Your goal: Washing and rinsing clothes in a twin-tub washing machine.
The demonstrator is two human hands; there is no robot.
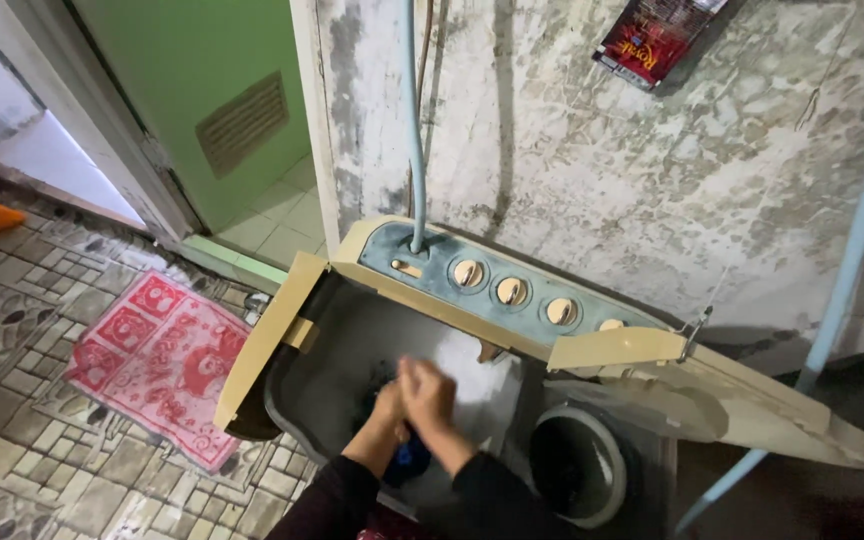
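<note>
Both my hands are down in the left wash tub (352, 340) of a beige twin-tub washing machine (592, 350). My left hand (389, 408) and my right hand (432, 393) are pressed together and blurred, with their fingers closed on a dark blue cloth (410, 458) that bunches under my wrists. Both my sleeves are black. The left lid (270, 335) stands open at the tub's left side. The right lid (712, 385) is tilted up over the round spin tub (577, 465).
Several round knobs (510, 291) sit on the blue control panel, and a grey hose (414, 120) runs up the stained wall from it. A red patterned mat (157, 355) lies on the tiled floor at left. A green door (202, 90) stands behind, and a pale blue pipe (852, 250) is at right.
</note>
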